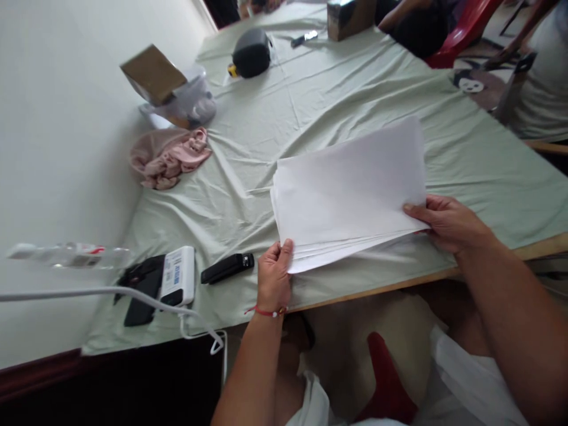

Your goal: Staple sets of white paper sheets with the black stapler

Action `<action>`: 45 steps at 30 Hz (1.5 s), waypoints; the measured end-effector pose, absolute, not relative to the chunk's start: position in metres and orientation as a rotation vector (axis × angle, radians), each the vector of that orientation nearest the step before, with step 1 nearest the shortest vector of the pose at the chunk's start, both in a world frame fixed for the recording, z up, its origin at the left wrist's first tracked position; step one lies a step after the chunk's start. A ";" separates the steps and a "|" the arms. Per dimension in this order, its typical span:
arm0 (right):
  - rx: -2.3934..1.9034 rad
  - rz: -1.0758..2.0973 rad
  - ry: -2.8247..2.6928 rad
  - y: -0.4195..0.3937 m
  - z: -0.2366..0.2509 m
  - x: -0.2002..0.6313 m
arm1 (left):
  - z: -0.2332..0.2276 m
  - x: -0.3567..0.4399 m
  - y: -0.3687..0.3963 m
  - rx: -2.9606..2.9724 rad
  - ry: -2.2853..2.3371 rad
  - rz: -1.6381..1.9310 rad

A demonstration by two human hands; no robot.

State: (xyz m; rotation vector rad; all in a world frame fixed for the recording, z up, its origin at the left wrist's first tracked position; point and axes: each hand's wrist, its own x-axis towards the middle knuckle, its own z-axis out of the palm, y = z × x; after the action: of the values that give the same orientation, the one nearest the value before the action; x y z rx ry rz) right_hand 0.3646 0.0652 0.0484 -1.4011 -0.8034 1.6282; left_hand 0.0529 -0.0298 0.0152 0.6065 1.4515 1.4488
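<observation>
A stack of white paper sheets [350, 189] is held a little above the table, tilted up toward the far side. My left hand [274, 273] grips the stack's near left corner, with a red string bracelet on the wrist. My right hand [446, 222] pinches the stack's near right edge. Under the paper lies a pale green cloth [310, 106] that covers the table. A black stapler [227, 267] rests on the cloth just left of my left hand.
A white power bank [178, 276] with a white cable, a black phone [141, 290] and a clear bottle [66, 254] lie at the near left. Pink cloth [171, 157], a plastic container with a cardboard piece [153, 74] and a black pouch [251, 53] sit farther back. Other people sit at the far right.
</observation>
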 end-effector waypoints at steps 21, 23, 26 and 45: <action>-1.382 1.570 -0.709 0.072 0.040 0.347 | 0.029 0.040 -0.035 0.579 1.539 1.376; -1.345 1.597 -0.739 0.072 0.036 0.347 | 0.031 0.040 -0.034 0.562 1.541 1.394; -1.326 1.610 -0.760 0.070 0.033 0.347 | 0.032 0.040 -0.034 0.566 1.508 1.429; -1.278 1.685 -1.132 0.068 0.029 0.366 | 0.016 0.022 -0.025 0.635 1.365 1.462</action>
State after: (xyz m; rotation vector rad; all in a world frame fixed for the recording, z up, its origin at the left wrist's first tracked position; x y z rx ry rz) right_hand 0.3660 0.0680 0.0292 -1.2782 -1.1317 1.6848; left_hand 0.0220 -0.0253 0.0157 0.6349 1.3647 1.4622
